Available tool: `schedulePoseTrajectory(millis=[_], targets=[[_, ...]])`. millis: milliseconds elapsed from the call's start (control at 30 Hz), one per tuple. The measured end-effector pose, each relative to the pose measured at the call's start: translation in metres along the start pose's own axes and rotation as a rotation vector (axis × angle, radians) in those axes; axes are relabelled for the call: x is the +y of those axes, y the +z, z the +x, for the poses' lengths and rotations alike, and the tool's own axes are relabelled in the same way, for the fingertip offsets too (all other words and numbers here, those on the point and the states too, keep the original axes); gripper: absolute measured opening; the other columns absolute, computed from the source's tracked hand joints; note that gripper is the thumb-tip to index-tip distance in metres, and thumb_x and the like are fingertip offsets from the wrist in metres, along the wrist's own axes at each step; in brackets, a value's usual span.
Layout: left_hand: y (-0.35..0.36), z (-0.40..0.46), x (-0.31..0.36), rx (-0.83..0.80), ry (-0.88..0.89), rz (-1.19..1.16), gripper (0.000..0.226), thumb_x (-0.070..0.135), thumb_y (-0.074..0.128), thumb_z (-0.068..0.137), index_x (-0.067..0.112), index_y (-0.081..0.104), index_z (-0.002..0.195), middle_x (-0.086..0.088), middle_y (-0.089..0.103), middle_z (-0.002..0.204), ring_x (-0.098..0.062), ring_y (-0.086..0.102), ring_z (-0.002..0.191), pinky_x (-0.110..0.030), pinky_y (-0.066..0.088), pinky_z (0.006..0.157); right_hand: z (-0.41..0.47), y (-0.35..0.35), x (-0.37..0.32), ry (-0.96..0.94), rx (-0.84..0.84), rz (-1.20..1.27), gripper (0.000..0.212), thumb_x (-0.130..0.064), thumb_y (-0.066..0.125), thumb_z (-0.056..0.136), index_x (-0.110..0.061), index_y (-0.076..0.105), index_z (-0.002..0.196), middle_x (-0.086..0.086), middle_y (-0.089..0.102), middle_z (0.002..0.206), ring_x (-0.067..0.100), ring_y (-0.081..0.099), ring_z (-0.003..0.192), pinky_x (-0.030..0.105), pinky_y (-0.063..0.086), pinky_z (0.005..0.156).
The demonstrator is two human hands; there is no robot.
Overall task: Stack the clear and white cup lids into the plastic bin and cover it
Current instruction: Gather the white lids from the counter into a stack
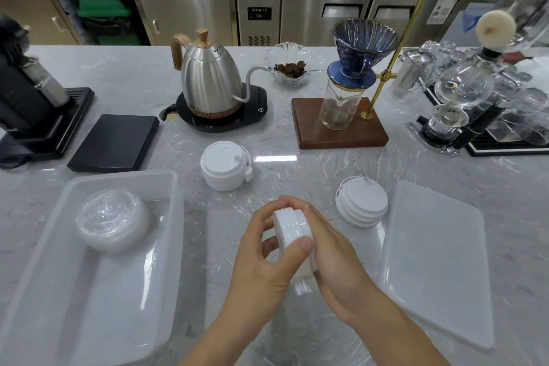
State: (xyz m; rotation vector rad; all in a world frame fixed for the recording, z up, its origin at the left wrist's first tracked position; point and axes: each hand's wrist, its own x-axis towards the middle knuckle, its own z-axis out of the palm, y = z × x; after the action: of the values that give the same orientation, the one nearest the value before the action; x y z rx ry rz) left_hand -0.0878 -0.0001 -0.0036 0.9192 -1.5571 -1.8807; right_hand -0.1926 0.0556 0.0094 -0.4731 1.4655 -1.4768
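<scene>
Both hands hold a stack of white cup lids [290,227] on its side above the counter, in the lower middle. My left hand [267,258] wraps it from the left with the thumb over the front. My right hand [332,255] presses it from the right. The translucent plastic bin [166,246] lies at the lower left with a stack of clear lids [111,218] in its far end. Two more white lid stacks rest on the counter: one [224,169] beyond my hands, one [361,205] to the right. The bin's flat cover [436,261] lies at the right.
Behind the lids stand a black scale [114,142], a steel gooseneck kettle [209,83] on its base, a glass dish of dark bits [291,68] and a blue pour-over dripper on a wooden stand [341,128]. A grinder [26,101] is far left, glassware [463,92] far right.
</scene>
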Motion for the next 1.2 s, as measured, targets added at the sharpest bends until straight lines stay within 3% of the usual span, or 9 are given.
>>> schedulePoseTrajectory(millis=[133, 267, 400, 533, 700, 833, 967, 1067, 1200], targets=[[0.008, 0.0, 0.006, 0.002, -0.139, -0.169, 0.03, 0.053, 0.075, 0.08, 0.045, 0.064, 0.107, 0.01, 0.076, 0.108, -0.01, 0.073, 0.104, -0.029, 0.058, 0.081, -0.002, 0.009, 0.002, 0.0, 0.019, -0.052, 0.034, -0.037, 0.036, 0.106, -0.035, 0.063, 0.126, -0.008, 0.069, 0.124, 0.009, 0.066, 0.114, 0.035, 0.052, 0.101], [0.015, 0.0, 0.011, 0.035, -0.27, -0.387, 0.041, 0.05, 0.066, 0.067, 0.038, 0.067, 0.107, 0.009, 0.079, 0.109, -0.009, 0.074, 0.105, -0.029, 0.058, 0.084, -0.003, 0.018, 0.005, -0.027, 0.073, -0.12, 0.033, -0.041, 0.037, 0.105, -0.041, 0.059, 0.129, -0.017, 0.063, 0.132, -0.002, 0.061, 0.118, 0.026, 0.048, 0.104], [0.016, 0.003, 0.015, 0.017, -0.379, -0.534, 0.036, 0.042, 0.061, 0.088, 0.03, 0.069, 0.122, 0.008, 0.076, 0.122, -0.011, 0.071, 0.115, -0.035, 0.051, 0.101, -0.001, 0.021, 0.009, -0.1, 0.091, -0.287, 0.037, -0.034, 0.03, 0.108, -0.045, 0.047, 0.138, -0.023, 0.041, 0.151, -0.001, 0.026, 0.146, 0.036, 0.017, 0.124], [0.012, 0.003, 0.009, 0.036, -0.414, -0.574, 0.033, 0.032, 0.055, 0.098, 0.017, 0.069, 0.124, -0.001, 0.076, 0.123, -0.018, 0.07, 0.117, -0.038, 0.048, 0.105, 0.003, 0.016, 0.013, -0.113, 0.027, -0.401, 0.04, -0.027, 0.031, 0.108, -0.036, 0.041, 0.145, -0.022, 0.041, 0.15, -0.004, 0.028, 0.144, 0.033, 0.016, 0.124], [0.0, 0.006, 0.005, 0.028, -0.409, -0.691, 0.043, 0.04, 0.071, 0.069, 0.016, 0.071, 0.104, -0.015, 0.068, 0.087, -0.027, 0.069, 0.07, -0.036, 0.056, 0.057, 0.014, -0.016, 0.003, -0.194, -0.047, -0.573, 0.034, -0.027, 0.055, 0.101, -0.033, 0.055, 0.134, -0.026, 0.051, 0.137, -0.023, 0.041, 0.124, 0.005, 0.031, 0.105], [-0.006, 0.008, 0.001, -0.001, -0.406, -0.709, 0.041, 0.043, 0.066, 0.075, 0.016, 0.073, 0.105, -0.02, 0.066, 0.093, -0.037, 0.064, 0.074, -0.037, 0.054, 0.055, 0.023, -0.062, -0.009, -0.265, 0.071, -0.705, 0.031, -0.025, 0.064, 0.095, -0.038, 0.06, 0.122, -0.031, 0.056, 0.123, -0.016, 0.05, 0.117, 0.01, 0.039, 0.1], [-0.007, 0.007, -0.001, -0.032, -0.399, -0.727, 0.042, 0.044, 0.067, 0.07, 0.016, 0.074, 0.101, -0.021, 0.068, 0.093, -0.038, 0.064, 0.076, -0.038, 0.054, 0.054, 0.04, -0.109, -0.022, -0.337, 0.341, -0.848, 0.037, -0.016, 0.072, 0.088, -0.023, 0.063, 0.123, -0.013, 0.061, 0.122, 0.009, 0.056, 0.115, 0.031, 0.044, 0.103], [-0.007, 0.004, -0.003, -0.049, -0.405, -0.75, 0.042, 0.043, 0.069, 0.067, 0.016, 0.075, 0.098, -0.022, 0.068, 0.093, -0.037, 0.064, 0.074, -0.037, 0.055, 0.052, 0.055, -0.134, -0.028, -0.241, 0.393, -0.994, 0.057, -0.025, 0.078, 0.082, -0.025, 0.054, 0.133, -0.006, 0.052, 0.137, 0.017, 0.051, 0.125, 0.028, 0.037, 0.099], [-0.01, 0.002, -0.004, -0.05, -0.42, -0.752, 0.046, 0.042, 0.069, 0.068, 0.013, 0.071, 0.104, -0.023, 0.065, 0.094, -0.038, 0.064, 0.074, -0.038, 0.054, 0.054, 0.072, -0.145, -0.026, -0.055, 0.263, -1.143, 0.098, -0.042, 0.085, 0.069, -0.027, 0.031, 0.15, -0.003, 0.033, 0.156, 0.023, 0.038, 0.139, 0.038, 0.035, 0.107]])
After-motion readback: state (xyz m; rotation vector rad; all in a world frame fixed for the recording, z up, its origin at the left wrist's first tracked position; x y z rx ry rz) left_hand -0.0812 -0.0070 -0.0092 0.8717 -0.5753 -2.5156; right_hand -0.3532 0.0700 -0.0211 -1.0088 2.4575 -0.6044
